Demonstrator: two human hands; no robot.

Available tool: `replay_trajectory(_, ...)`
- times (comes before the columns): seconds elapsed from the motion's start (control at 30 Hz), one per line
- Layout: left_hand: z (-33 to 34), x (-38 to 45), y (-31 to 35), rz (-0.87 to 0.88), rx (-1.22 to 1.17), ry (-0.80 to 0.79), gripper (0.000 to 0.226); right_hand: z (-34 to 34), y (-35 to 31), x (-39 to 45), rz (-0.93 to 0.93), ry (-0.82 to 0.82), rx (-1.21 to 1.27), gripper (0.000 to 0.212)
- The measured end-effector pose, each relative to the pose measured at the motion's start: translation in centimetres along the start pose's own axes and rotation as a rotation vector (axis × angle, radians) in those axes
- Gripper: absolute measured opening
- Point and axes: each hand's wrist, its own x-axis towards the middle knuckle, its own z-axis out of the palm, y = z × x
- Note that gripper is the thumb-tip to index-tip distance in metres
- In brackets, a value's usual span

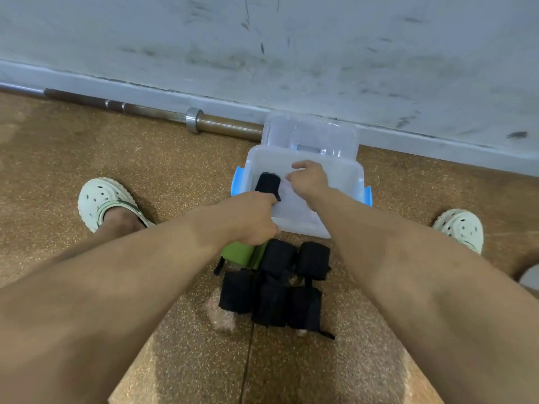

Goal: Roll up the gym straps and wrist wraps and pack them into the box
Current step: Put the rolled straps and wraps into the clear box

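A translucent plastic box (345, 172) with blue latches stands open on the floor, its lid (309, 131) leaning back against the wall. My left hand (250, 217) grips a rolled black wrap (267, 183) and holds it over the box's left side. Over the middle of the box, my right hand (309, 177) has its fingers curled down beside that roll; what they hold, if anything, is hidden. Several rolled black wraps (277, 256) lie on the floor in front of the box. A green roll (240, 253) lies partly under my left hand.
A barbell (227, 125) lies along the foot of the scuffed white wall, ending at the box's lid. My feet in pale clogs stand left (105, 199) and right (460, 228) of the box on the speckled brown floor.
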Motion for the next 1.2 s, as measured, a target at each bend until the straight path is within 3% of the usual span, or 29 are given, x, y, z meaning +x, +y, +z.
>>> replay_trajectory(0.23, -0.9, -3.3, 2.8, 0.109, 0.054, 0.038, 0.065, -3.4, -0.2, -7.6, -0.312, 0.116, -0.178, 0.021)
replay_trajectory(0.33, -0.5, -4.4, 3.4, 0.116, 0.051, 0.035, 0.069, -4.0, 2.6, -10.8, -0.354, 0.279, -0.133, 0.007)
replay_trajectory(0.47, 0.2, -5.2, 4.0, 0.126, 0.061, -0.023, 0.074, -3.9, 7.4, -14.1, -0.215, 0.363, -0.108, 0.007)
replay_trajectory(0.6, -0.2, -5.5, 4.3, 0.134, 0.058, -0.038, 0.073, -3.4, 12.3, -14.2, 0.055, 0.243, -0.197, 0.013)
replay_trajectory(0.77, -1.1, -5.1, 4.5, 0.139, 0.081, 0.017, 0.070, -3.0, 14.8, -12.4, 0.396, 0.116, 0.002, 0.066)
replay_trajectory(0.93, -1.3, -4.0, 4.6, 0.103, 0.121, -0.001, 0.065, -1.8, 17.1, -10.0, 0.541, 0.010, 0.315, 0.097)
replay_trajectory(1.1, -1.1, -3.3, 5.2, 0.100, 0.154, -0.029, 0.069, -0.5, 17.6, -9.6, 0.550, -0.050, 0.475, 0.059)
replay_trajectory(1.2, -1.0, -3.2, 5.1, 0.101, 0.139, -0.044, 0.070, -0.3, 17.7, -10.0, 0.504, -0.008, 0.489, 0.050)
